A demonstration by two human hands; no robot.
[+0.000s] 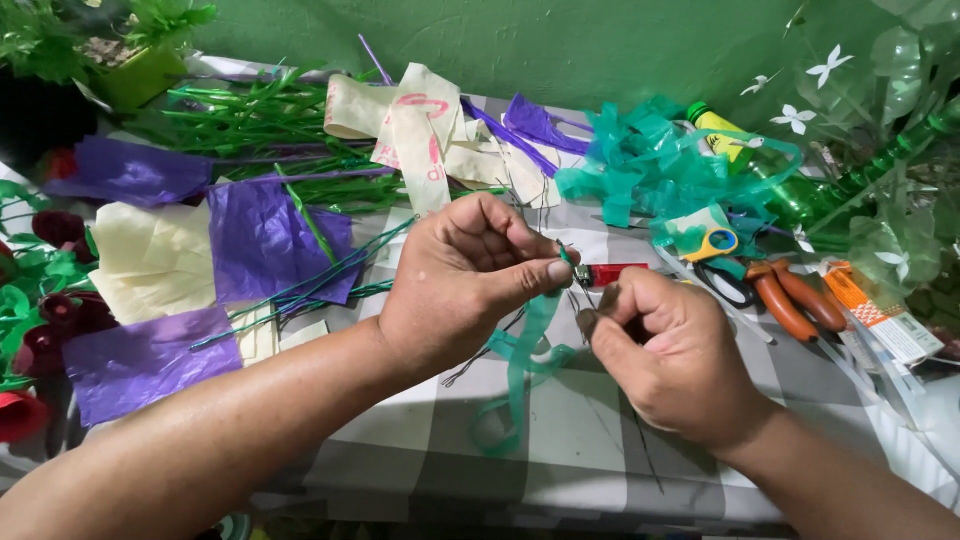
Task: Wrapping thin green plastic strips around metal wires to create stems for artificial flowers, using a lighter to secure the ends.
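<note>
Left hand (pixel 470 275) is pinching the top of a thin green plastic strip (pixel 522 365) between thumb and forefinger, grip clenched on it. Right hand (pixel 665 350) is closing on what looks like a thin wire just beside it. Strip is dangling onto the grey checked cloth surface (pixel 420 430), red lighter (pixel 610 274) lying behind.

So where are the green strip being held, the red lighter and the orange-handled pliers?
green strip (pixel 520 355): head view, on the hanging band below the hands.
red lighter (pixel 612 274): head view, on its red body.
orange-handled pliers (pixel 790 300): head view, on one orange handle.
</note>
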